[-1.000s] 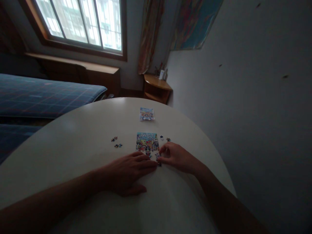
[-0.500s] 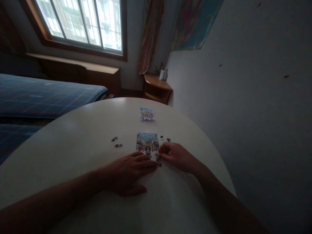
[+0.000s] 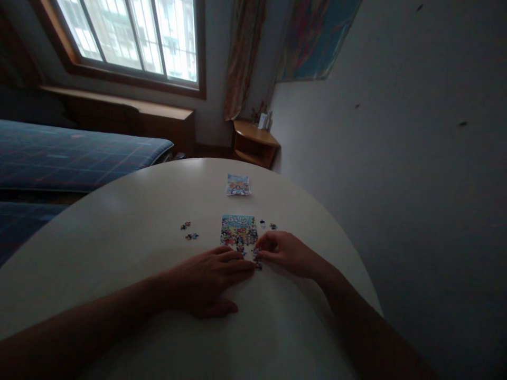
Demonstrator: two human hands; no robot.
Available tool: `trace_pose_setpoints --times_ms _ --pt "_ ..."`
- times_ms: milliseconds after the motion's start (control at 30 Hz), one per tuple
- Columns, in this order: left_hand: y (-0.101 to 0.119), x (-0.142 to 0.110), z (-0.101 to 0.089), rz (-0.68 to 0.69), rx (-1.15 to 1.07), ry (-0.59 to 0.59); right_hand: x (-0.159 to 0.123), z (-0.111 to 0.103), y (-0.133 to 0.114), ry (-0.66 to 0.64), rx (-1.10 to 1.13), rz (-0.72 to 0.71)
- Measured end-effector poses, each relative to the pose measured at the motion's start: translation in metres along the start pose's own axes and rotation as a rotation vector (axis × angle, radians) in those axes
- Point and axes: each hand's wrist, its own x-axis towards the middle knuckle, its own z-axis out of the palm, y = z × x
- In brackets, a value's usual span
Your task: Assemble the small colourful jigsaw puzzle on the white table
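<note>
A colourful jigsaw puzzle (image 3: 238,228), joined across its upper part with gaps lower down, lies on the white round table (image 3: 130,227). My left hand (image 3: 216,277) rests palm down with its fingers stretched over the puzzle's lower part, hiding some of it. Beside the lower right edge, my right hand (image 3: 279,252) pinches a small jigsaw piece (image 3: 256,252) between thumb and forefinger. The piece is partly covered, and I cannot tell whether it is locked in.
Loose jigsaw pieces (image 3: 192,236) lie left of the puzzle, and a few more pieces (image 3: 273,226) lie to its right. Behind it is a printed packet (image 3: 238,185). A wall (image 3: 396,184) runs along the table's right side; a blue plaid mattress (image 3: 79,158) is at the left.
My right fingertips and the jigsaw piece have shifted very slightly left toward the puzzle. My left hand stays in place.
</note>
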Motion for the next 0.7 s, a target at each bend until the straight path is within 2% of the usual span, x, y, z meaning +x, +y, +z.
trace_pose_setpoints --times_ms 467,700 --pt "0.0007 0.0005 -0.0002 -0.009 0.006 -0.021 -0.0032 -0.0008 0.0032 -0.027 0.063 -0.033" --pt "0.0011 -0.0002 -0.0003 -0.008 0.015 -0.012 -0.0038 0.0004 -0.0022 -0.04 0.048 0.001"
